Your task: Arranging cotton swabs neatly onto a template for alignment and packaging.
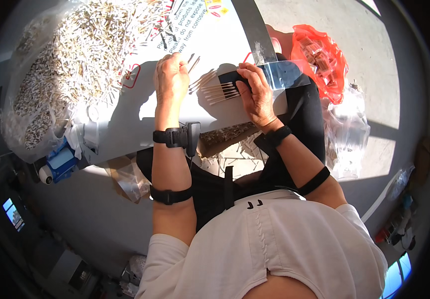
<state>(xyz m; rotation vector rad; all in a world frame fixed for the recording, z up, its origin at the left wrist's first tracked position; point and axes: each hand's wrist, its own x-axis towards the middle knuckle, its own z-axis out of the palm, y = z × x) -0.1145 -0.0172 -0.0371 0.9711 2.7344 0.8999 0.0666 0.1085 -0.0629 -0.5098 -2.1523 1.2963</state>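
Observation:
My left hand (171, 74) is closed with its fingers curled, just above the white printed sheet on the table. Whatever it may hold is hidden. A few loose cotton swabs (193, 61) lie right beside its fingers. My right hand (257, 94) bends its fingers and thumb together at the ends of a row of cotton swabs (221, 92), partly over a dark pad (230, 77). What those fingers grip is hard to make out. Past them a clear plastic bag (287, 74) sticks out over the table's edge.
A big heap of cotton swabs (88, 47) spills from a clear sack at the left. A red plastic bag (319, 60) of small packs stands on the right, above clear bags (345, 132). Beneath the table, a box (225, 137) holds more swabs. A blue-and-white object (59, 162) hangs near the left corner.

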